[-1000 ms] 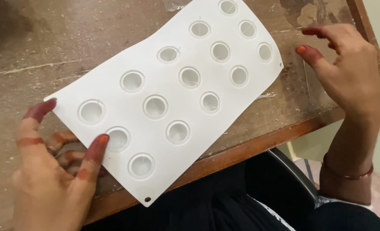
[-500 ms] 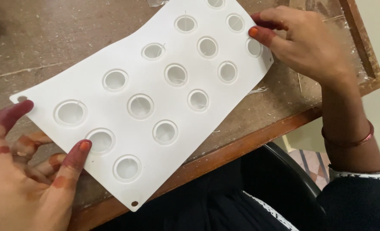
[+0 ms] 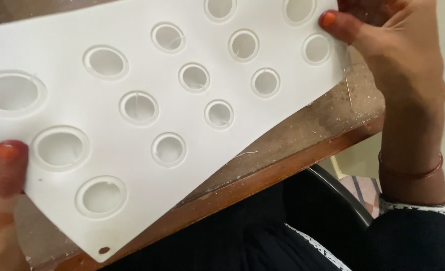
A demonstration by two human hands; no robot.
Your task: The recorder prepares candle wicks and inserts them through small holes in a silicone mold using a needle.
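The white mould sheet [image 3: 147,120], flexible and dotted with round cups, fills most of the view, tilted up off the wooden table [image 3: 302,130] so that its near edge hangs over the table's front rim. The left hand [image 3: 2,200] pinches the sheet's near-left corner, thumb pressed flat on top just beside the nearest cup, the fingers hidden underneath. The right hand [image 3: 398,55] clamps the far-right edge of the sheet, thumb tip on top next to the last row of cups, fingers again out of sight below. Both hands are closed on the sheet, one at each end.

To handle it well, I'd judge the grip should stay on the flat border, not in the cups, with the two ends kept level so the soft sheet doesn't sag or fold between them. Right of the sheet, bare tabletop shows scattered crumbs and thin fibres. Below the sheet's lower edge sit the person's dark clothing and a chair's curved black rim [image 3: 342,193].
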